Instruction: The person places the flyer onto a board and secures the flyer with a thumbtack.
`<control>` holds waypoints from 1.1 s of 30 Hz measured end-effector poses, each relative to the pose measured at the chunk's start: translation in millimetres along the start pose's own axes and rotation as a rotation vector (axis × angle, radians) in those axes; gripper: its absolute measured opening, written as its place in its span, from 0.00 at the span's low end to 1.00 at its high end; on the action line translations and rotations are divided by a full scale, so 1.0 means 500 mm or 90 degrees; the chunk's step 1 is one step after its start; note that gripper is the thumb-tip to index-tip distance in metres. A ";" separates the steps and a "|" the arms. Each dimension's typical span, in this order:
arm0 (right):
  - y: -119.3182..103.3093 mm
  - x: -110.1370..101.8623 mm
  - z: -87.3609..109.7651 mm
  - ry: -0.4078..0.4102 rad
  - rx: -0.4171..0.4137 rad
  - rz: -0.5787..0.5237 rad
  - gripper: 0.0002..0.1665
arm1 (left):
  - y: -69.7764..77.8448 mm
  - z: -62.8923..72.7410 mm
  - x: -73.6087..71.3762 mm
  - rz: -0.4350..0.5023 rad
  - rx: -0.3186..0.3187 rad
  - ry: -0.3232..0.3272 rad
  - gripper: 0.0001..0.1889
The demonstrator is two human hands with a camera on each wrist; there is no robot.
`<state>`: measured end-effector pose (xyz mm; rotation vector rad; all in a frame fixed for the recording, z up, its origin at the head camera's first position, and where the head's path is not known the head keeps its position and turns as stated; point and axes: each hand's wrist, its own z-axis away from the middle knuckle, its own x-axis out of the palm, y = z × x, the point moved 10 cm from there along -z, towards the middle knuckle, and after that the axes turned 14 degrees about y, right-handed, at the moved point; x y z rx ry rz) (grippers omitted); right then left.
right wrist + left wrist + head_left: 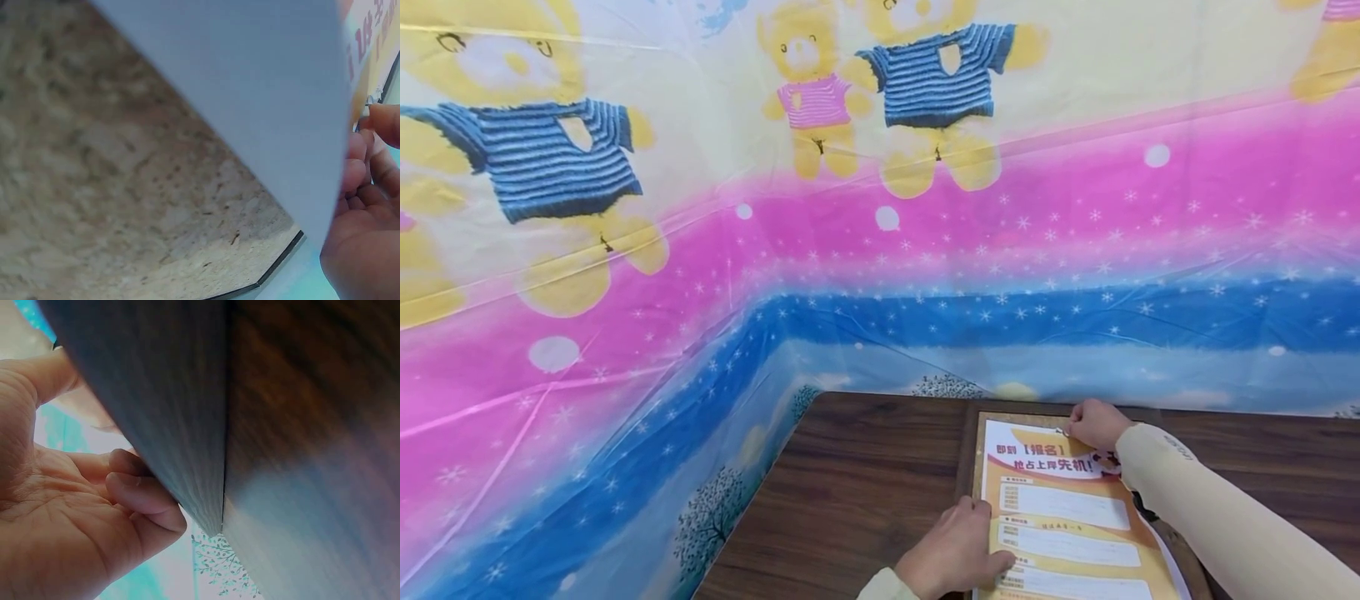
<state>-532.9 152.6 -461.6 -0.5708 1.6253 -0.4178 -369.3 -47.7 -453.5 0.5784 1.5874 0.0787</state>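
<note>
A printed poster (1063, 522), orange and white with form boxes, lies on a cork board (125, 187) with a dark frame (967, 450). My right hand (1099, 423) is at the poster's top edge, where its thumb and fingertips pinch a small shiny metal piece (367, 110); its exact kind I cannot tell. The poster's right side lifts off the cork in the right wrist view. My left hand (951, 546) grips the left side of the board, thumb over the paper and fingers curled at the frame in the left wrist view.
The board lies on a dark wooden table (820, 483), its far side against a wall hung with a printed cloth (925, 250) of bears and snowflakes. The cloth also runs down along the table's left edge.
</note>
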 end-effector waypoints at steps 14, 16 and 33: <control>0.014 0.002 0.002 0.010 -0.024 -0.019 0.07 | 0.007 -0.005 0.006 0.003 0.012 -0.012 0.24; 0.015 0.000 0.008 0.005 -0.024 -0.022 0.07 | 0.009 -0.004 0.006 -0.002 0.014 -0.009 0.25; 0.031 -0.016 0.054 -0.103 -0.011 0.027 0.06 | -0.025 -0.010 0.013 0.021 -0.040 -0.046 0.28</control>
